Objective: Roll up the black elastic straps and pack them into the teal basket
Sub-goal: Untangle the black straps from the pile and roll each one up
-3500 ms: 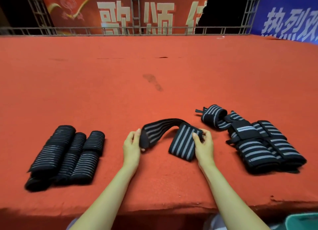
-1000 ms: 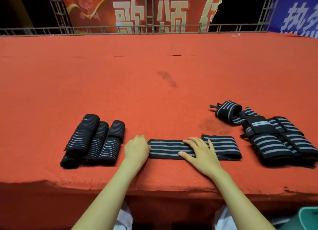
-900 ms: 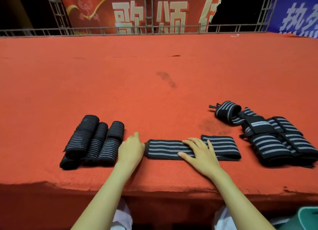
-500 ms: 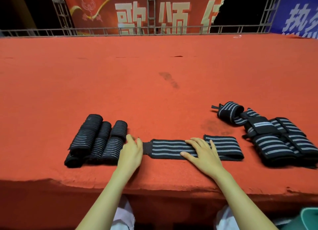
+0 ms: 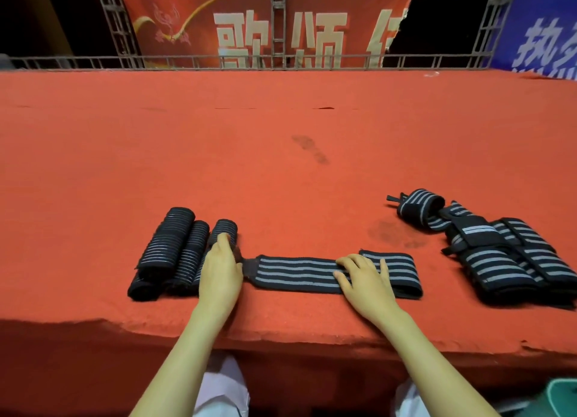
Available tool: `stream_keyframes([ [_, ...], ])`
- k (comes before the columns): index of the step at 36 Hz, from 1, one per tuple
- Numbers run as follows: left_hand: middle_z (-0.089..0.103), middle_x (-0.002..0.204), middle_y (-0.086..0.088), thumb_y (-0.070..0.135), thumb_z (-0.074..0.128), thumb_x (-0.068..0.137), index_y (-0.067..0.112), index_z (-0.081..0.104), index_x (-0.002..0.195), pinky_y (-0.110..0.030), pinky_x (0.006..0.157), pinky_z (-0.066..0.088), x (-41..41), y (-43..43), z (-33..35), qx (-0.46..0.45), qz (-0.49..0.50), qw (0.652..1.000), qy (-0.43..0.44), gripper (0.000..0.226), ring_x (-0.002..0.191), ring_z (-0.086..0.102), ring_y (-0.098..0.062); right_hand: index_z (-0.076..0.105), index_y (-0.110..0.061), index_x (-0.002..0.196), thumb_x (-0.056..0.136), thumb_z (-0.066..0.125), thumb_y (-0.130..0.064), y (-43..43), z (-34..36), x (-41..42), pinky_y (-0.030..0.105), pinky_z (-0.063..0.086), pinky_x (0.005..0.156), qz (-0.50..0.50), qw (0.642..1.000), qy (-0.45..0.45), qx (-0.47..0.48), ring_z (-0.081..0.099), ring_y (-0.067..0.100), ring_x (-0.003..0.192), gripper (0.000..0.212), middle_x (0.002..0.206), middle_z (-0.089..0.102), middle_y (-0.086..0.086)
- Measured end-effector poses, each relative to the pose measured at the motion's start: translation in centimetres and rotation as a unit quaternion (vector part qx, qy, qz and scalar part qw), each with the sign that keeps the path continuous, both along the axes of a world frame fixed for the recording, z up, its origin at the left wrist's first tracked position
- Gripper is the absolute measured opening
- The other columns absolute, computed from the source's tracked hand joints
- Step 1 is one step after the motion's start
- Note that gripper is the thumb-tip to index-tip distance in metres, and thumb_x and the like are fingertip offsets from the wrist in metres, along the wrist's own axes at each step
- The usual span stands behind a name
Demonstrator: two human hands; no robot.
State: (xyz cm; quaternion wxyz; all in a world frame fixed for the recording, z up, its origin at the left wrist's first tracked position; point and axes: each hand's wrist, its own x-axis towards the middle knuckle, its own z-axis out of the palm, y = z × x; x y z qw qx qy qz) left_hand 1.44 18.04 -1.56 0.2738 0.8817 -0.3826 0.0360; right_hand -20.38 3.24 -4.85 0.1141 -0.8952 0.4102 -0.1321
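- Flat strap [image 5: 296, 274], black with grey stripes, lies lengthwise along the worktop's [image 5: 281, 166] front edge, about mid-width, its right end folded back over itself.
- Left hand [image 5: 220, 276] sits at the strap's left end, palm down; fingers [image 5: 223, 241] straight and pressed together, tips touching the nearest of the rolls [image 5: 175, 248]. Thumb is hidden.
- Right hand [image 5: 365, 285] lies palm down on the strap right of its middle; fingers [image 5: 349, 262] spread and flat, pressing it to the worktop.
- Three finished rolls lie side by side to the front left, touching each other, with a further dark piece under their near ends.
- Loose pile [image 5: 499, 260] of unrolled straps sits front right, apart from the flat strap; one curled strap at its far left end.
- Teal basket [image 5: 562, 394] is below the worktop's front right edge; only a corner shows.
- Dark stain [image 5: 309, 148] mid-worktop; a fainter one between strap and pile.
- Past the far edge: metal railing [image 5: 187, 62], red banner [image 5: 249, 32], blue banner [image 5: 543, 32].
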Motion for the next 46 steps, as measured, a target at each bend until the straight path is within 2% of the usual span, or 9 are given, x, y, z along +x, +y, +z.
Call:
stream_keyframes([
  [3,0.056,0.105,-0.022,-0.008,0.075,0.057,-0.004,0.054,0.115,-0.049,0.081,0.047,-0.5,-0.4,-1.2,-0.015,-0.012,0.993,-0.118,0.062,0.095,0.05,-0.04,0.05,-0.029,0.128,0.103,0.032,-0.03,-0.3,-0.4,0.0,0.047,0.004,0.117,0.005,1.0,-0.02,-0.014,0.038,0.008,0.127,0.031,0.128,0.048,-0.013],
  [6,0.059,0.109,-0.015,0.01,0.074,0.069,0.003,0.062,0.109,-0.042,0.091,0.046,-2.2,-1.3,-2.4,-0.069,-0.137,0.976,-0.153,0.043,0.102,0.055,-0.034,0.055,-0.025,0.126,0.101,0.036,-0.022,-1.0,-0.6,-0.4,0.046,0.012,0.116,0.006,0.999,-0.032,-0.042,0.039,0.013,0.127,0.031,0.125,0.05,-0.008],
  [10,0.062,0.117,-0.003,0.055,0.041,0.079,0.018,0.067,0.111,-0.053,0.101,0.041,-4.7,-2.5,-3.5,0.018,-0.261,0.955,-0.142,0.055,0.116,0.056,-0.024,0.063,-0.015,0.116,0.089,0.059,-0.012,-2.0,-0.9,-1.3,0.056,0.032,0.104,-0.039,0.993,-0.026,-0.107,0.049,0.027,0.12,0.028,0.119,0.057,0.006],
  [13,0.041,0.145,0.007,0.068,0.012,0.074,0.026,0.048,0.137,-0.048,0.118,0.008,-5.7,-3.3,-3.9,0.103,-0.275,0.953,-0.073,0.084,0.14,0.028,-0.013,0.067,-0.009,0.105,0.07,0.069,0.004,-2.7,-1.2,-2.5,0.057,0.047,0.088,-0.047,0.988,-0.044,-0.142,0.059,0.035,0.103,0.037,0.109,0.063,0.013],
  [16,0.031,0.151,0.009,0.069,0.0,0.07,0.033,0.04,0.142,-0.044,0.116,0.004,-6.3,-3.9,-3.9,0.118,-0.277,0.952,-0.058,0.09,0.143,0.019,-0.012,0.069,-0.004,0.094,0.058,0.07,0.013,-3.9,-1.0,-4.2,0.051,0.052,0.083,-0.044,0.986,-0.032,-0.158,0.062,0.037,0.093,0.039,0.099,0.065,0.014],
  [21,0.035,0.149,0.01,0.069,-0.001,0.069,0.037,0.045,0.138,-0.044,0.115,0.013,-6.9,-4.6,-4.0,0.121,-0.269,0.953,-0.068,0.089,0.14,0.025,-0.012,0.07,-0.005,0.076,0.069,0.041,-0.004,-5.4,0.1,-7.6,0.053,0.05,0.085,-0.106,0.971,-0.035,-0.211,0.064,0.037,0.092,0.03,0.093,0.067,0.014],
  [26,0.039,0.146,0.013,0.069,-0.001,0.069,0.039,0.048,0.136,-0.041,0.112,0.017,-7.0,-4.9,-3.9,0.125,-0.262,0.954,-0.075,0.088,0.136,0.03,-0.012,0.06,0.005,0.116,0.064,0.051,0.026,-6.3,0.5,-9.9,0.052,0.047,0.09,-0.182,0.965,-0.112,-0.155,0.046,0.046,0.117,0.057,0.125,0.049,0.03],
  [34,0.043,0.144,0.012,0.068,0.001,0.074,0.036,0.051,0.134,-0.045,0.111,0.02,-7.3,-5.2,-4.3,0.11,-0.27,0.954,-0.063,0.084,0.135,0.034,-0.013,0.066,0.001,0.088,0.066,0.05,0.024,-8.2,3.5,-12.1,0.041,0.045,0.074,-0.169,0.952,-0.187,-0.172,0.052,0.037,0.095,0.036,0.098,0.056,0.017],
  [46,0.053,0.131,0.013,0.076,0.011,0.075,0.031,0.063,0.119,-0.031,0.105,0.026,-9.6,-7.4,-3.4,0.075,-0.297,0.951,-0.041,0.082,0.125,0.042,-0.01,0.067,0.002,0.096,0.077,0.055,0.011,-10.6,4.1,-13.7,0.044,0.037,0.088,-0.235,0.953,-0.049,-0.184,0.045,0.039,0.111,0.024,0.108,0.057,0.018],
])
